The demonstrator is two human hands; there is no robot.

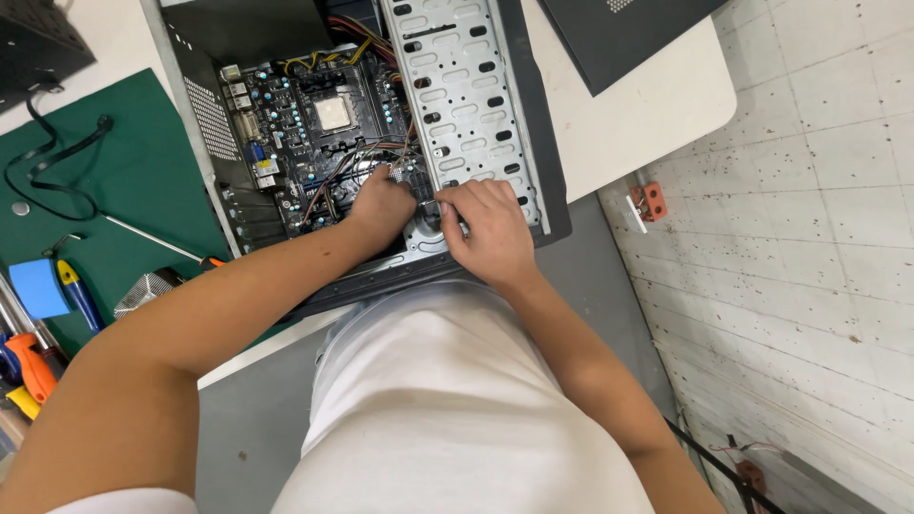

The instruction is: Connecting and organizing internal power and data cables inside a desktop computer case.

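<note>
Head view: both hands down inside the open computer case [533,114].
Left hand [381,205]: fingers pinching a small connector [396,174] over the motherboard [314,133].
Right hand [487,228]: clenched on a black plug [430,209], bracing against the drive cage [466,86].

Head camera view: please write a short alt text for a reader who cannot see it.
Both hands, left hand and right hand, reach into an open computer case lying on a white table, working beside its motherboard. Screwdrivers lie on a green mat.

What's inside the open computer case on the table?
Inside the computer case lie a circuit board with a square silver chip, coloured wires and a perforated metal drive rack. The left hand and right hand cover what they work on.
</note>
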